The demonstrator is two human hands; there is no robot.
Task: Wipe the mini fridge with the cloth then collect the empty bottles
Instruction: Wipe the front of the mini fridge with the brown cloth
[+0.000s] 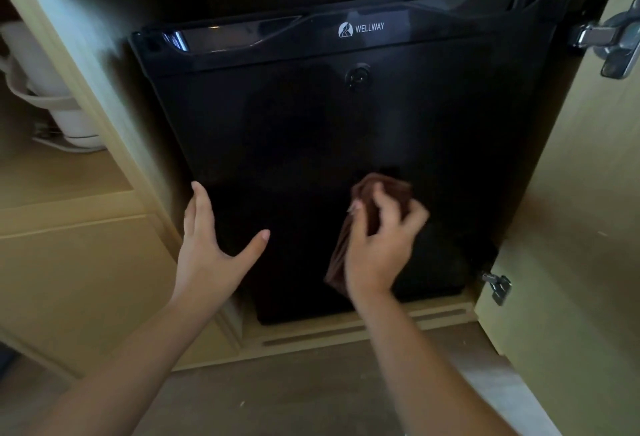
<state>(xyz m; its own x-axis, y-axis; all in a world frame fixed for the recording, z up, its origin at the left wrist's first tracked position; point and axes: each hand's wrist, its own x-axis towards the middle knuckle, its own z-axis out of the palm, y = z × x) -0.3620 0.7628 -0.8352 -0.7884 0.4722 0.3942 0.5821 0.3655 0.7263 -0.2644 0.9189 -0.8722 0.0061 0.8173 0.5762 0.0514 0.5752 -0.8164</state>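
The wooden cabinet is found open, its door swung to the right. The black mini fridge is housed inside, closed, and fills most of the opening. The wiping step is judged to be in hand. The left hand is laid against the left edge of the fridge front, fingers straight and released. The right hand is clenched round the brown cloth, which is pressed to the lower middle of the front, a tail hanging below. No bottles are seen. The upper front around the lock is judged to want wiping next, with firm flat pressure.
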